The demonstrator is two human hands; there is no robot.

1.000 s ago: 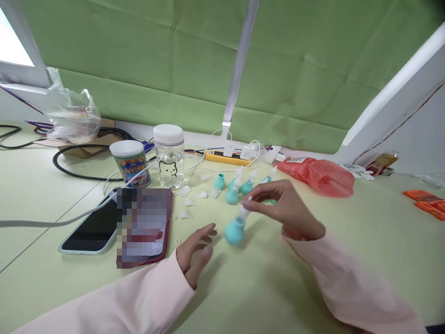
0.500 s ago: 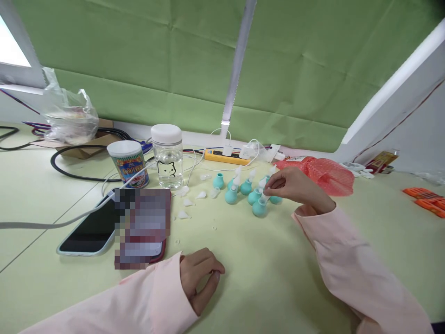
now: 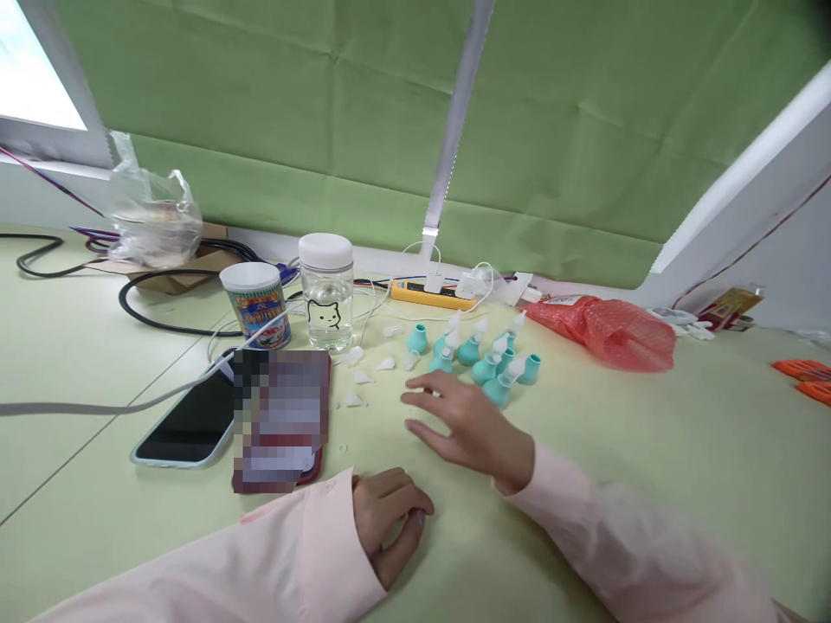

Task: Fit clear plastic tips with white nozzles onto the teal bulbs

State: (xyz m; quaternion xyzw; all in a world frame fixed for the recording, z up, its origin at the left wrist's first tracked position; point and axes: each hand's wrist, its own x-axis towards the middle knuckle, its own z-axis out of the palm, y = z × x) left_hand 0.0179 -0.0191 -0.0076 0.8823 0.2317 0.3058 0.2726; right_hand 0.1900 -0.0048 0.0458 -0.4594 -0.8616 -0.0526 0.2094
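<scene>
My left hand (image 3: 393, 523) lay curled on the table (image 3: 662, 441), its grip I couldn't tell, my right hand (image 3: 464, 424) hung spread and released, white nozzles (image 3: 354, 401) lay left of it, turquoise bulbs (image 3: 497, 392) clustered just beyond

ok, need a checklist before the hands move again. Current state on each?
1. Right hand free: ok, fingers apart, no object visible in them.
2. Left hand free: cannot tell, fingers curled and palm side hidden.
3. Every teal squeeze bulb fitted with a nozzle: not ok, the leftmost teal bulb and the rightmost teal bulb have open necks.
4. Loose white nozzle tip uncovered: ok, in plain view on the table.
5. Bottle lid on: ok.
6. Red-cased phone not touching the left sleeve: cannot tell.
</scene>
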